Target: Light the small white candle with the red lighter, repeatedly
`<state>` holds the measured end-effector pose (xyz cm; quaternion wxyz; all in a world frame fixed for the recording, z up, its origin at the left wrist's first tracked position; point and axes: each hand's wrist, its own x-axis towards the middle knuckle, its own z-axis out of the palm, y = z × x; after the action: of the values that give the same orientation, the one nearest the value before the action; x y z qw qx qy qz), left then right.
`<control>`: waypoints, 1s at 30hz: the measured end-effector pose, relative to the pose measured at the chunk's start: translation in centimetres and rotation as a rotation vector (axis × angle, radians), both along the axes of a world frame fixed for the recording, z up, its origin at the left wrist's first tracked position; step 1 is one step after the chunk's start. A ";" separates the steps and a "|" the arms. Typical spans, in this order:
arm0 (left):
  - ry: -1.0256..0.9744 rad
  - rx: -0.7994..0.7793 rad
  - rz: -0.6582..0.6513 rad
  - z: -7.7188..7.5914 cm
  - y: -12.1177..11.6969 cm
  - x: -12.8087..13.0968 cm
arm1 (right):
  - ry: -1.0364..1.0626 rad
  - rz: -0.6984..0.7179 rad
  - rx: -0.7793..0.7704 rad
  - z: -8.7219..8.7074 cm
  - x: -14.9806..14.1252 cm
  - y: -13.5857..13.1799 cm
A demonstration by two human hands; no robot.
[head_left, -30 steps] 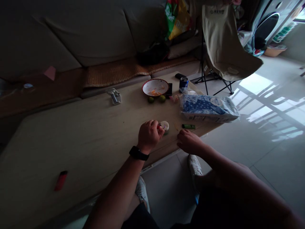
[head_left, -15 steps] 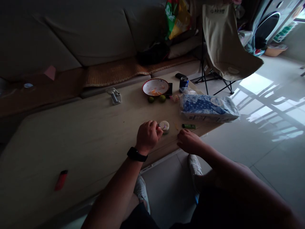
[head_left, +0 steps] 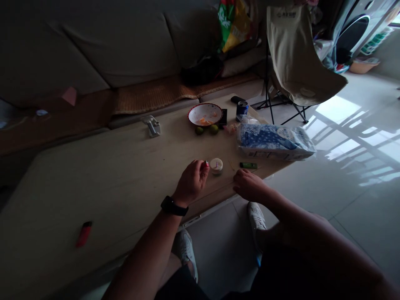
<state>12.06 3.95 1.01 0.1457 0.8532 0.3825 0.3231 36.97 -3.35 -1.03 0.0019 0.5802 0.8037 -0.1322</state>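
Thing in hand: a red lighter, or so it looks from the metal tip. It is in your left hand, just left of the jar on the bench. Left fingers closed around it, hiding most of its body; no flame can be made out.

Technique, my judgement: hold the tip clear of thumb and knuckles, steady the wrist, approach the jar slowly and do not nudge its rim. The jar looks small enough to slide if bumped; brace it low, away from the top. The thin sticks right of it are better moved well clear of any flame.

Right hand: over the near edge of the bench, fingers curled, just nearer than a green piece. Cannot tell whether they grip anything; the back of the hand covers the palm.

Unclear: whether the jar's pale top is lid or contents, and whether its purple mark is print. Farther off, a black heap on the sofa is lost in shadow. Right forearm cut off by the frame.
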 end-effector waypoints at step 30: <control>0.346 0.151 0.112 0.3 1.2 2.1 | 0.003 -0.022 -0.022 0.1 0.0 0.0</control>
<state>14.15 5.14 1.31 -0.0046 0.8820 0.4233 0.2071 36.96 -3.35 -0.96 0.0054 0.5886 0.7958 -0.1420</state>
